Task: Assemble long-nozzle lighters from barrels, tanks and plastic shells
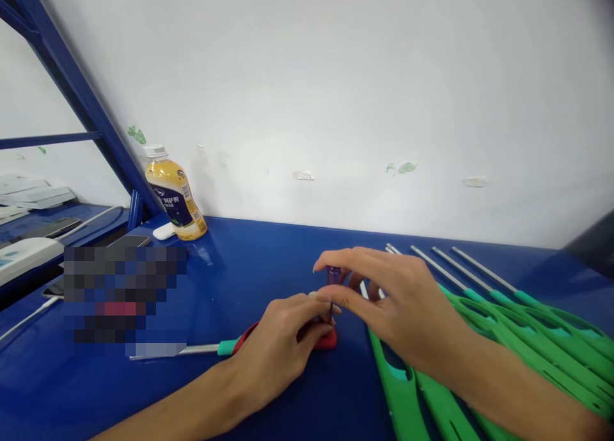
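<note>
A red long-necked utility lighter (327, 340) with a teal collar and metal tube lies flat on the blue table. My left hand (281, 338) is closed around its red body, which it mostly hides. Above its right end, a small purple-handled screwdriver (334, 274) stands upright. My right hand (388, 287) grips its handle between thumb and fingers. The thin shaft runs down by my left fingertips to the lighter; its tip is hidden. Right of my hands, several green lighters (398, 390) lie side by side, partly under my right forearm.
A yellow drink bottle (177, 198) stands near the wall at the back left, with a white object (164, 231) beside it. Dark phone-like items (129, 241) and a white cable (29, 319) lie at left. A blue metal frame (81, 89) rises there.
</note>
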The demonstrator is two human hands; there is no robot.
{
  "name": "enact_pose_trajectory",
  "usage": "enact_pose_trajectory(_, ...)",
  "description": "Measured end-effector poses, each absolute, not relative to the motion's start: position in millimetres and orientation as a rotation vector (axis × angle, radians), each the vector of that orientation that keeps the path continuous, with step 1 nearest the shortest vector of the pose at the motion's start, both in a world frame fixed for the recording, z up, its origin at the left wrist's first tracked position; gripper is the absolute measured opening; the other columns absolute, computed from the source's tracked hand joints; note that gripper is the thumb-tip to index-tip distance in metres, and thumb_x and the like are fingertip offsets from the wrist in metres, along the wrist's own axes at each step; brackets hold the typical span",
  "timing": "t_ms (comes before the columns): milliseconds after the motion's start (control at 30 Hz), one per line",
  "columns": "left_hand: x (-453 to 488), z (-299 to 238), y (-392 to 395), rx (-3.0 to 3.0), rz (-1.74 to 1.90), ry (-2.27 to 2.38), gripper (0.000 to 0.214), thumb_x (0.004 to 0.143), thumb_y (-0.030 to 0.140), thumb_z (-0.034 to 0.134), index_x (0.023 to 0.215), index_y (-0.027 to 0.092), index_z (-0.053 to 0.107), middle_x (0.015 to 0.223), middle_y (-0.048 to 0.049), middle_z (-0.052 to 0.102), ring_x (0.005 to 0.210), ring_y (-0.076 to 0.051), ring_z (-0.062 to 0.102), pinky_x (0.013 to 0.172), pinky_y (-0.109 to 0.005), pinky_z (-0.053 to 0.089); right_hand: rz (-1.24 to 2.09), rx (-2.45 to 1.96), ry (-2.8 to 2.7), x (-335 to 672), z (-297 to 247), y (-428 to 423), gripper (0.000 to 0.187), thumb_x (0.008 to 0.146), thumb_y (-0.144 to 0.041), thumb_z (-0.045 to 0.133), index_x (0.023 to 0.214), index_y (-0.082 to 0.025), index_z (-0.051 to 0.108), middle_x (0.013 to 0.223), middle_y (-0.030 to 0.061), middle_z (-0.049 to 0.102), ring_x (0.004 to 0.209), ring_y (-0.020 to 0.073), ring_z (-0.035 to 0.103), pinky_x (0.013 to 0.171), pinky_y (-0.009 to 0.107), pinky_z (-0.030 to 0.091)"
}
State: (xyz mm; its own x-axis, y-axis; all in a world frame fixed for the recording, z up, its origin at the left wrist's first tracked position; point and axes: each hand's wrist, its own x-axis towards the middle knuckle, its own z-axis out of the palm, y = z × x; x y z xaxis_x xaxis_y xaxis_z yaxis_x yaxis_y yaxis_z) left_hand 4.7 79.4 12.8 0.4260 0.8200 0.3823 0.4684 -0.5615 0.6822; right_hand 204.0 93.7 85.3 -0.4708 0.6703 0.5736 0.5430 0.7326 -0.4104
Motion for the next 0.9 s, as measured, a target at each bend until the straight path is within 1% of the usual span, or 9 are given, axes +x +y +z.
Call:
enact_pose_trajectory(100, 5, 15, 78, 2.197, 0.959, 1.067, 0.02, 0.097, 0.006, 0.063, 0.099, 0.023, 0.075, 0.091, 0.0032, 0.077, 0.08, -0.012, 0.07, 0.076, -0.021, 0.051, 0.205, -0.9, -2.189, 207, 92, 92, 0.017, 0.103, -0.03, 0.069, 0.119, -0.031, 0.076, 0.095, -0.0095, 0.081, 0.074, 0.0079, 0.072, 0.061, 0.021, 0.049)
enact_pose_trajectory(233, 3, 16, 77, 2.181, 0.939, 1.071, 0.018, 0.101, 0.014, 0.059, 0.104, 0.023, 0.074, 0.098, 0.0018, 0.079, 0.087, -0.015, 0.072, 0.083, -0.025, 0.054, 0.256, -0.843, -2.177, 208, 101, 89, 0.022, 0.105, -0.02, 0.062, 0.12, -0.025, 0.078, 0.104, -0.007, 0.083, 0.087, 0.007, 0.075, 0.074, 0.017, 0.053)
enact_pose_trajectory(367, 3, 15, 78, 2.169, 0.95, 1.084, 0.018, 0.102, 0.015, 0.059, 0.104, 0.024, 0.075, 0.099, 0.0016, 0.08, 0.089, -0.016, 0.074, 0.084, -0.026, 0.054, 0.263, -0.826, -2.144, 207, 98, 88, 0.021, 0.101, -0.015, 0.068, 0.114, -0.026, 0.079, 0.083, -0.0075, 0.077, 0.067, 0.0059, 0.067, 0.064, 0.018, 0.049)
enact_pose_trajectory(467, 3, 15, 78, 2.167, 0.954, 1.08, 0.019, 0.102, 0.017, 0.058, 0.107, 0.024, 0.075, 0.101, 0.0016, 0.08, 0.09, -0.016, 0.074, 0.084, -0.027, 0.055, 0.085, -0.859, -2.144, 208, 93, 90, 0.016, 0.1, -0.019, 0.07, 0.107, -0.029, 0.081, 0.08, -0.0044, 0.07, 0.062, 0.0079, 0.061, 0.058, 0.021, 0.045)
enact_pose_trajectory(567, 4, 15, 77, 2.164, 0.943, 1.084, 0.019, 0.103, 0.017, 0.058, 0.111, 0.024, 0.074, 0.104, 0.0018, 0.081, 0.093, -0.016, 0.075, 0.087, -0.027, 0.055, 0.095, -0.891, -2.181, 210, 94, 91, 0.021, 0.106, -0.024, 0.062, 0.119, -0.027, 0.079, 0.095, -0.0009, 0.074, 0.072, 0.0089, 0.067, 0.064, 0.021, 0.05)
enact_pose_trajectory(633, 4, 16, 77, 2.164, 0.93, 1.091, 0.018, 0.103, 0.016, 0.058, 0.108, 0.023, 0.074, 0.103, 0.002, 0.08, 0.092, -0.015, 0.075, 0.087, -0.026, 0.055, 0.236, -0.857, -2.232, 211, 98, 91, 0.031, 0.107, -0.015, 0.055, 0.131, -0.024, 0.074, 0.113, -0.0002, 0.078, 0.09, 0.009, 0.073, 0.079, 0.019, 0.055)
enact_pose_trajectory(700, 4, 18, 77, 2.169, 0.919, 1.09, 0.019, 0.102, 0.015, 0.056, 0.104, 0.022, 0.073, 0.099, 0.0025, 0.079, 0.088, -0.013, 0.074, 0.084, -0.024, 0.055, 0.336, -0.805, -2.256, 211, 100, 90, 0.039, 0.103, -0.005, 0.053, 0.132, -0.024, 0.072, 0.118, -0.0025, 0.079, 0.099, 0.0087, 0.074, 0.087, 0.018, 0.055)
enact_pose_trajectory(833, 3, 23, 75, 2.218, 0.863, 1.085, 0.022, 0.104, 0.017, 0.05, 0.098, 0.022, 0.071, 0.092, 0.0022, 0.076, 0.08, -0.012, 0.07, 0.077, -0.024, 0.055, 0.215, -0.792, -2.214, 208, 94, 90, 0.029, 0.101, -0.008, 0.063, 0.116, -0.027, 0.078, 0.098, -0.0027, 0.077, 0.08, 0.0097, 0.071, 0.071, 0.02, 0.053)
enact_pose_trajectory(900, 0, 26, 73, 2.272, 0.807, 1.107, 0.021, 0.102, 0.02, 0.052, 0.097, 0.023, 0.071, 0.096, -0.0003, 0.074, 0.085, -0.016, 0.069, 0.081, -0.029, 0.055, 0.127, -0.785, -2.21, 207, 90, 90, 0.021, 0.102, -0.016, 0.066, 0.114, -0.027, 0.079, 0.092, -0.001, 0.072, 0.071, 0.0099, 0.067, 0.065, 0.022, 0.052)
